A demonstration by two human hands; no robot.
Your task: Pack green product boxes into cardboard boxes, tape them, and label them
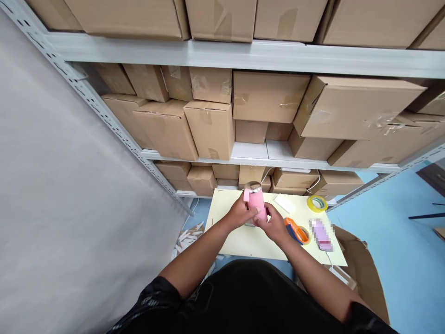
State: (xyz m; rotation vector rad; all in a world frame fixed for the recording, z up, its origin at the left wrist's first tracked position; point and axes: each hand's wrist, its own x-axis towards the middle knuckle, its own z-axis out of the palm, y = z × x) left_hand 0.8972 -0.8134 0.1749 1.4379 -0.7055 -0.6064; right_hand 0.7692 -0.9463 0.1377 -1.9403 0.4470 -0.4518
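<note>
Metal shelving (243, 55) filled the upper half of the frame, its three visible levels packed with closed cardboard boxes (267, 95), too many to count surely and with their contents hidden. Below it, at lower centre, sat a pale yellow tabletop (243, 241). Both hands met over it around one pink bottle (257, 206) with a clear lid, held upright above the tabletop's middle. The left hand (239, 213) had its grip closed around the bottle's left side; the right hand (274, 225) gripped its lower right. To the right lay one orange tape dispenser (295, 230), one yellow tape roll (316, 203), one white pad (284, 203) and one blurred pink phone (320, 234). Pale scraps (187, 236) littered the blue floor (399, 241) at the left.
</note>
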